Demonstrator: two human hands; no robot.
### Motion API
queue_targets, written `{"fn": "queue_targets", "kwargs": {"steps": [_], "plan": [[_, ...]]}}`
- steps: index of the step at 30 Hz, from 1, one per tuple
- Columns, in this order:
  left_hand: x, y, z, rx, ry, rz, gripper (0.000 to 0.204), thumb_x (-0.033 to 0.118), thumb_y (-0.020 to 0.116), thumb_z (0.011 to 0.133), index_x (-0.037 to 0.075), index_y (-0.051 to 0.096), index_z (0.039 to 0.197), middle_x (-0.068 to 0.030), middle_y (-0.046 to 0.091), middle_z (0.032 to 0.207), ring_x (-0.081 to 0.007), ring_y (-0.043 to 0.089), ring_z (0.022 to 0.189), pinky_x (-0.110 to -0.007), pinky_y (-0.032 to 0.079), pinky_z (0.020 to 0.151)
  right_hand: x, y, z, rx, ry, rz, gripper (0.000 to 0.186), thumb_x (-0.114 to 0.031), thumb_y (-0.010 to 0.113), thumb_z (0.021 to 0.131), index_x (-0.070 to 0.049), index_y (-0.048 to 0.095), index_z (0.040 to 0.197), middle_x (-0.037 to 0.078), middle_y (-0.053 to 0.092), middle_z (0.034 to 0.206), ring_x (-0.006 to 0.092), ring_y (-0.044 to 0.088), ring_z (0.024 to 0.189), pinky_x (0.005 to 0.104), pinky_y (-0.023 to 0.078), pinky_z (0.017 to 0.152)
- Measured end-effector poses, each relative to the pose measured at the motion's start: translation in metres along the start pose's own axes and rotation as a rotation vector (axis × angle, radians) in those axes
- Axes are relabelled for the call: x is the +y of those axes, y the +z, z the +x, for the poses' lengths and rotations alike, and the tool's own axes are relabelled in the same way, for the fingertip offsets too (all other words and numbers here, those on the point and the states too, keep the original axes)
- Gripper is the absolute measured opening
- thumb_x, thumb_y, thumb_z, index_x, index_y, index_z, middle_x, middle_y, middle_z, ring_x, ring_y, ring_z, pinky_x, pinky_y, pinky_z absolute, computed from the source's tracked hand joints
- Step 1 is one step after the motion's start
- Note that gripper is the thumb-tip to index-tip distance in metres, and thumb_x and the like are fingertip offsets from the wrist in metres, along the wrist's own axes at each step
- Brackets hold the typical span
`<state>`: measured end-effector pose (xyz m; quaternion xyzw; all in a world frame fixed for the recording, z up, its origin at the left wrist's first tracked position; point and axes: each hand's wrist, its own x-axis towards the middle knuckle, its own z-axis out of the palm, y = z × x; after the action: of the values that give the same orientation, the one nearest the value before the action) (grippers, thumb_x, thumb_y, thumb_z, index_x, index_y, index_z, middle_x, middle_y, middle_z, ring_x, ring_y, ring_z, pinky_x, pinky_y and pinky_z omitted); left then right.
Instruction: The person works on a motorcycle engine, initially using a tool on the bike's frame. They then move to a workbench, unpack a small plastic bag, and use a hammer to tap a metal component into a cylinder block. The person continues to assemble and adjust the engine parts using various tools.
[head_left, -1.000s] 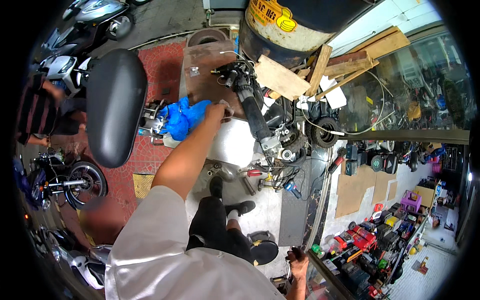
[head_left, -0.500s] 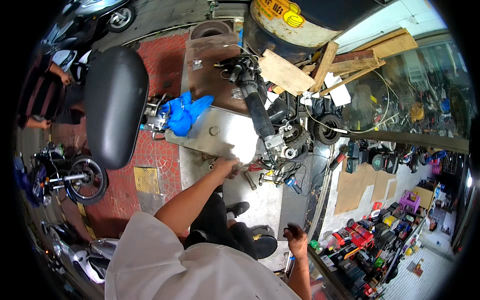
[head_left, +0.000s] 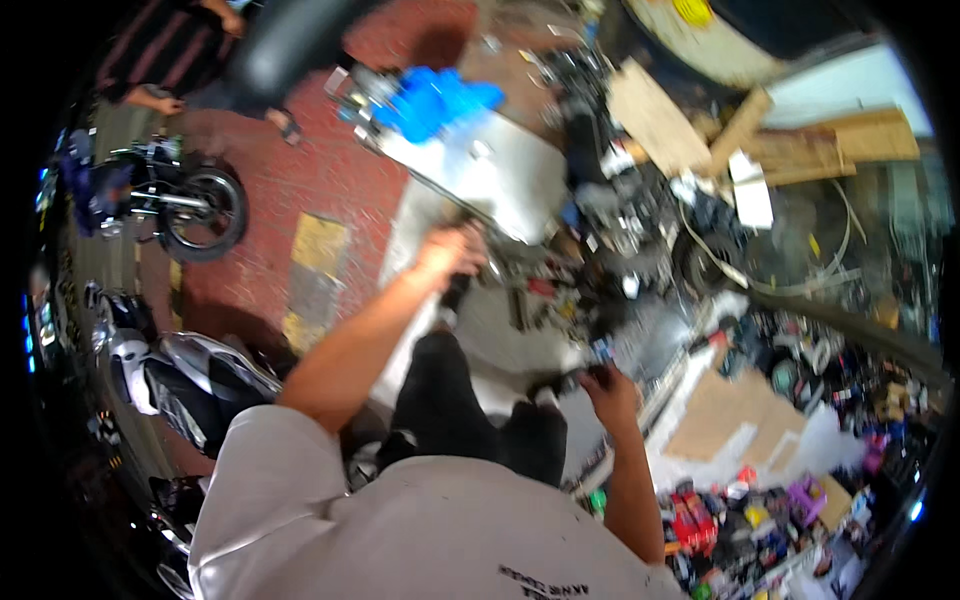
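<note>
Below me lies a silver electric scooter deck [head_left: 525, 185], with a blue plastic bag [head_left: 430, 105] over its left end. My left hand [head_left: 452, 254] is at the deck's near edge, its fingers curled together; whatever they hold is hidden. To the right and nearer my body, my right hand [head_left: 610, 392] hangs in the air with bent, dark-tipped fingers, too smeared to read. Dark scooter parts [head_left: 630, 225] cluster at the deck's right end, where loose tools and cables lie blurred on the ground.
A parked motorbike wheel [head_left: 205, 213] and a silver scooter [head_left: 190, 375] stand at left. A person in a striped shirt [head_left: 165, 50] is at upper left. Planks [head_left: 830, 145] and a drum [head_left: 720, 40] stand far right. Piled tools [head_left: 700, 520] fill the lower right.
The whole view has swung, blurring the picture; deck, bag and drum sit higher and further right. My left hand stays by the deck's near edge. My right hand has moved up, closer to the scooter parts.
</note>
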<state>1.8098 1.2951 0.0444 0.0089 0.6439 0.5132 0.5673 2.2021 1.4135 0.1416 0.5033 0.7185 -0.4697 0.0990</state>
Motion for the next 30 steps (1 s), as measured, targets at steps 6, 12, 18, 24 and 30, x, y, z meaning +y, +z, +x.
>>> {"fn": "queue_targets", "kwargs": {"steps": [6, 12, 18, 24, 30], "plan": [[-0.121, 0.106, -0.035, 0.175, -0.19, -0.347, 0.024, 0.031, 0.057, 0.106, 0.008, 0.064, 0.105, -0.0119, 0.074, 0.102, -0.0263, 0.072, 0.089, -0.043, 0.059, 0.078, 0.138, 0.054, 0.059, -0.046, -0.138, 0.17, 0.035, -0.032, 0.076, 0.093, -0.001, 0.073, 0.11, 0.016, 0.076, 0.089, 0.0298, 0.074, 0.081, 0.0395, 0.057, 0.078], [-0.285, 0.17, -0.012, 0.059, -0.387, -0.37, 0.029, 0.035, 0.064, 0.103, 0.007, 0.064, 0.11, -0.014, 0.073, 0.106, -0.0278, 0.071, 0.09, -0.046, 0.057, 0.079, 0.254, 0.176, 0.098, -0.251, 0.279, 0.6, 0.036, -0.033, 0.072, 0.095, 0.001, 0.074, 0.105, 0.013, 0.076, 0.089, 0.0227, 0.075, 0.078, 0.0393, 0.057, 0.075], [-0.358, 0.161, 0.06, 0.107, -0.229, -0.182, 0.027, 0.03, 0.061, 0.105, 0.004, 0.066, 0.111, -0.013, 0.073, 0.105, -0.0253, 0.071, 0.091, -0.04, 0.055, 0.08, 0.371, 0.354, 0.112, -0.542, 0.486, 0.396, 0.053, -0.047, 0.063, 0.097, 0.003, 0.073, 0.111, 0.02, 0.076, 0.106, 0.032, 0.075, 0.094, 0.044, 0.056, 0.085], [-0.407, 0.12, 0.084, 0.201, -0.243, -0.152, 0.027, 0.027, 0.061, 0.105, 0.002, 0.064, 0.113, -0.0146, 0.072, 0.102, -0.0255, 0.069, 0.088, -0.041, 0.054, 0.081, 0.438, 0.49, 0.078, -0.905, 0.461, -0.068, 0.072, -0.066, 0.051, 0.097, -0.007, 0.07, 0.132, 0.024, 0.064, 0.138, 0.0414, 0.061, 0.129, 0.0488, 0.046, 0.109], [-0.382, 0.146, 0.089, 0.029, -0.252, -0.164, 0.025, 0.024, 0.065, 0.102, 0.0, 0.066, 0.11, -0.0203, 0.073, 0.106, -0.0303, 0.071, 0.091, -0.044, 0.055, 0.083, 0.501, 0.573, 0.05, -1.373, 0.704, -0.046, 0.085, -0.078, 0.049, 0.092, -0.011, 0.062, 0.144, 0.019, 0.056, 0.151, 0.0401, 0.054, 0.138, 0.0531, 0.041, 0.115]]}}
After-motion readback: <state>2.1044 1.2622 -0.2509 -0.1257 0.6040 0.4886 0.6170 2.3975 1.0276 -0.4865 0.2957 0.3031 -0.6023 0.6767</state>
